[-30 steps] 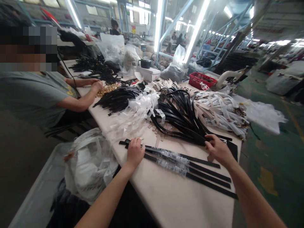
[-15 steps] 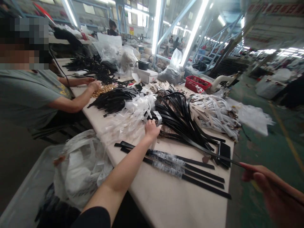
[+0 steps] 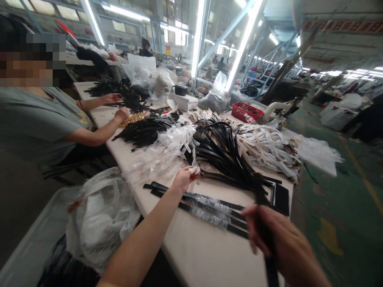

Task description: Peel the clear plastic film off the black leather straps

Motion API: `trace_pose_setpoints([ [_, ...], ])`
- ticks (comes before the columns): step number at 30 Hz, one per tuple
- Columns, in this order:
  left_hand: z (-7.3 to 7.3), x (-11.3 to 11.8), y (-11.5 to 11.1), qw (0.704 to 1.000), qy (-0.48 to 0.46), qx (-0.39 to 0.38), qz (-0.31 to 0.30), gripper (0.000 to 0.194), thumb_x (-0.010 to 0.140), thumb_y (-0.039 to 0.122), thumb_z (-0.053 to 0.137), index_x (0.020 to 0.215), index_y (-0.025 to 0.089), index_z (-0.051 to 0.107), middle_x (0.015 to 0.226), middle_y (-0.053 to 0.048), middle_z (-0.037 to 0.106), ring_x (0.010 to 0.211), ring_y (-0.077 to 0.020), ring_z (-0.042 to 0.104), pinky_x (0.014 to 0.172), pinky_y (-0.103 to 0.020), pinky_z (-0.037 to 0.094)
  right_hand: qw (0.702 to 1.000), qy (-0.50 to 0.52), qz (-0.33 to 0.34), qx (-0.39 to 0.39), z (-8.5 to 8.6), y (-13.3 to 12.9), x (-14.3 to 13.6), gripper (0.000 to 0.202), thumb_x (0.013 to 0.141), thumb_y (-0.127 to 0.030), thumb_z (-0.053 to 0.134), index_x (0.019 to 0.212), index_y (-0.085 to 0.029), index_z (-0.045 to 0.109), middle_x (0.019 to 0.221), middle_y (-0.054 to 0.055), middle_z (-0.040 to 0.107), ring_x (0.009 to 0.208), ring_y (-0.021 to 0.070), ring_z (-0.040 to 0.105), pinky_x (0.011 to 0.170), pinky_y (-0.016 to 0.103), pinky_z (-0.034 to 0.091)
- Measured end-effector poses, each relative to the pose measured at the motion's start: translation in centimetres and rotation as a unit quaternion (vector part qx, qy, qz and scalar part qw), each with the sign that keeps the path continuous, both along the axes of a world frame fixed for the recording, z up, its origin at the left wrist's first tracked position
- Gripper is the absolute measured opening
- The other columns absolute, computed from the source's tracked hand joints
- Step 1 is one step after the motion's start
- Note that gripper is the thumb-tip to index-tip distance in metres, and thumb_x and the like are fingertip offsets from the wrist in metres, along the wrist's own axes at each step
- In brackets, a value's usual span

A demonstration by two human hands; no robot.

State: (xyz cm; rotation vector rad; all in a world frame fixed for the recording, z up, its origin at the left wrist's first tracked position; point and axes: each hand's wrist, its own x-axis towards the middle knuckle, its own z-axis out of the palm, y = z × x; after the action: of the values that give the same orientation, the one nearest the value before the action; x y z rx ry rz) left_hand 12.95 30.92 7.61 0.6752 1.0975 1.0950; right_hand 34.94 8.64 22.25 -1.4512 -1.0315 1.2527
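Note:
My left hand [image 3: 183, 179] pinches a strip of white plastic film [image 3: 194, 161] beside the heap of clear film pieces [image 3: 167, 147]. In the lower right, my right hand [image 3: 278, 235] is closed round a black strap [image 3: 269, 251], both blurred by motion. Between my hands, several black straps wrapped in clear film [image 3: 209, 203] lie side by side on the pale table [image 3: 209, 255]. Beyond them spreads a large bundle of loose black straps [image 3: 227, 151].
A person in a grey shirt [image 3: 38, 123] works at the left with small gold parts [image 3: 134, 118]. A red basket [image 3: 247, 111] and pale straps [image 3: 269, 147] lie at the back right. A white plastic bag [image 3: 101, 215] is left of the table.
My right hand has moved left over the table with the strap. My left hand has come down and slightly left, drawing film from the heap. The person's hands have moved apart.

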Motion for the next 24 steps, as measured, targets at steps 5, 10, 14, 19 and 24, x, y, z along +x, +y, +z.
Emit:
trace_pose_setpoints([
  [5, -1.3, -0.6, -5.5, 0.995, -0.064, -0.070, -0.007, 0.027, 0.066, 0.028, 0.086, 0.073, 0.010, 0.068, 0.067, -0.007, 0.067, 0.055, -0.0131, 0.062, 0.052, -0.023, 0.049, 0.992, 0.088, 0.062, -0.061, -9.6, 3.7, -7.7, 0.053, 0.091, -0.066, 0.048, 0.108, -0.016, 0.053, 0.051, -0.001, 0.064, 0.032, 0.0112, 0.051, 0.034, 0.019, 0.039],
  [10, -2.0, 0.1, -7.8, 0.991, -0.090, -0.082, 0.051, 0.036, 0.060, 0.036, 0.090, 0.071, 0.012, 0.065, 0.063, 0.000, 0.062, 0.052, -0.0086, 0.058, 0.053, -0.019, 0.048, 0.986, 0.111, 0.080, -0.091, -13.5, 2.9, -10.0, 0.053, 0.089, -0.069, 0.046, 0.097, -0.017, 0.051, 0.050, 0.000, 0.066, 0.031, 0.0132, 0.054, 0.030, 0.018, 0.036],
  [14, -1.9, 0.8, -8.1, 0.989, -0.104, -0.087, 0.064, 0.039, 0.059, 0.040, 0.089, 0.074, 0.012, 0.066, 0.066, -0.002, 0.065, 0.055, -0.0110, 0.061, 0.052, -0.020, 0.048, 0.985, 0.122, 0.075, -0.092, -13.7, 2.8, -10.4, 0.052, 0.089, -0.068, 0.049, 0.097, -0.017, 0.052, 0.050, 0.000, 0.066, 0.031, 0.0128, 0.054, 0.032, 0.019, 0.038],
  [19, -1.4, 1.3, -8.5, 0.988, -0.120, -0.074, 0.058, 0.033, 0.062, 0.036, 0.087, 0.077, 0.012, 0.070, 0.074, -0.005, 0.070, 0.063, -0.0135, 0.065, 0.060, -0.023, 0.053, 0.985, 0.133, 0.067, -0.088, -13.8, 3.4, -10.4, 0.050, 0.090, -0.066, 0.050, 0.097, -0.016, 0.053, 0.050, 0.000, 0.066, 0.031, 0.0126, 0.053, 0.031, 0.019, 0.037],
  [24, -1.1, 1.3, -9.2, 0.987, -0.139, -0.077, 0.020, 0.027, 0.061, 0.022, 0.086, 0.082, 0.012, 0.072, 0.082, -0.009, 0.073, 0.068, -0.0160, 0.068, 0.061, -0.025, 0.054, 0.983, 0.141, 0.070, -0.091, -14.1, 3.4, -10.2, 0.050, 0.090, -0.065, 0.050, 0.097, -0.016, 0.053, 0.052, 0.001, 0.067, 0.031, 0.0118, 0.053, 0.032, 0.018, 0.038],
])
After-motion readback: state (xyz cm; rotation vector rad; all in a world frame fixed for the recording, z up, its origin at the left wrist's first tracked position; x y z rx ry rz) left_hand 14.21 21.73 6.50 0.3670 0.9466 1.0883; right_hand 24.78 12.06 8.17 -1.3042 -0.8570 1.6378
